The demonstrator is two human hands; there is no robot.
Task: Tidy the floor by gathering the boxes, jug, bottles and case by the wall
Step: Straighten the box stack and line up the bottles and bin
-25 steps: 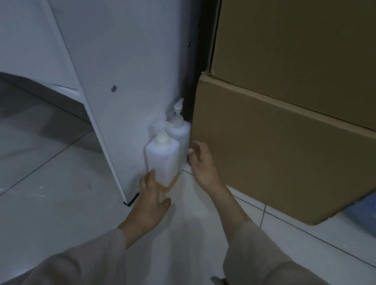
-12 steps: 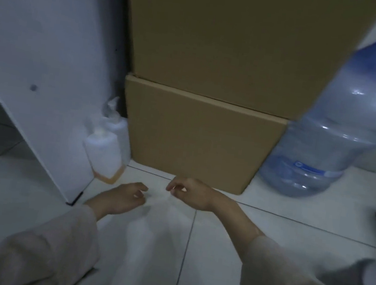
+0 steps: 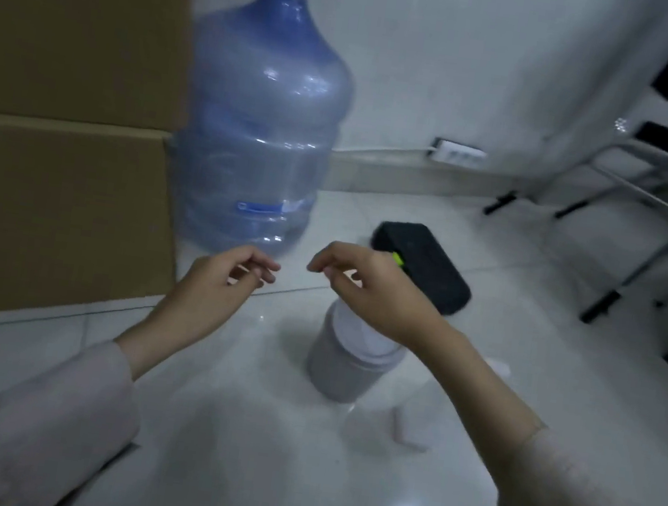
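Hands empty: left hand (image 3: 220,280) and right hand (image 3: 365,289) loosely curled, free for carrying. Jug (image 3: 258,124) at twelve o'clock, gathered beside boxes (image 3: 63,132). Case (image 3: 424,264) at one o'clock, not yet gathered.

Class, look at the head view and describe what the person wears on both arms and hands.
Both arms are in long, loose sleeves of a pale beige cloth: left sleeve, right sleeve. The cuffs end near the wrists. The left hand and right hand are bare: no gloves, rings or watch in view.
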